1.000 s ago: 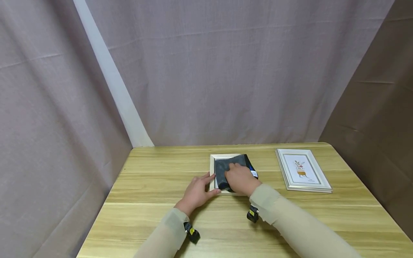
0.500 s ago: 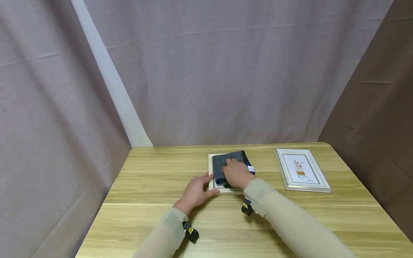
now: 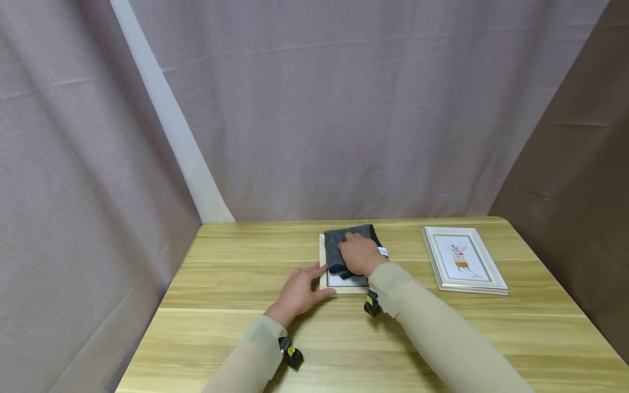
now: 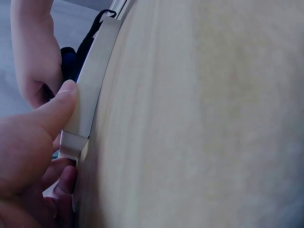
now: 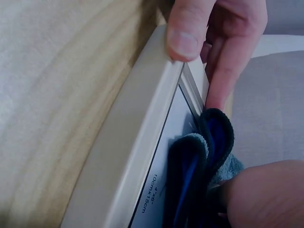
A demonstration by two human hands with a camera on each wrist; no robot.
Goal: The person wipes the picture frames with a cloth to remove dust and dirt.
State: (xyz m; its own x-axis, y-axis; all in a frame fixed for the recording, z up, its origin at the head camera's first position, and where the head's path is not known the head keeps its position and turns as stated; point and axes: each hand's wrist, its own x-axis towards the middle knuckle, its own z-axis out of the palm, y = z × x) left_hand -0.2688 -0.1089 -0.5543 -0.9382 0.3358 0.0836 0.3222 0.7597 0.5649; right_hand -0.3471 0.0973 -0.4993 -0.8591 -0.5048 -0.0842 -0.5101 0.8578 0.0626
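A cream picture frame (image 3: 344, 290) lies flat on the wooden table. My left hand (image 3: 298, 295) grips its near left corner, thumb on the near side and fingers along the left side. On the glass is a folded dark grey cloth (image 3: 335, 248), gripped and pressed down by my right hand (image 3: 361, 255) over the frame's far part. In the right wrist view, the cloth's folds (image 5: 187, 166) show a blue inside and dark edging, and a white insert (image 5: 156, 175) with printed size text shows beneath the glass. The cloth and right hand hide most of the insert.
To the right, a white picture frame (image 3: 464, 259) with a plant drawing lies face up on the table (image 3: 236, 273). Grey curtains (image 3: 314, 109) stand behind the table's far edge, and a brown one (image 3: 580, 180) hangs on the right.
My right hand has slid the cloth away from me and slightly left over the glass, uncovering the insert's near part. The left hand has kept its place at the corner.
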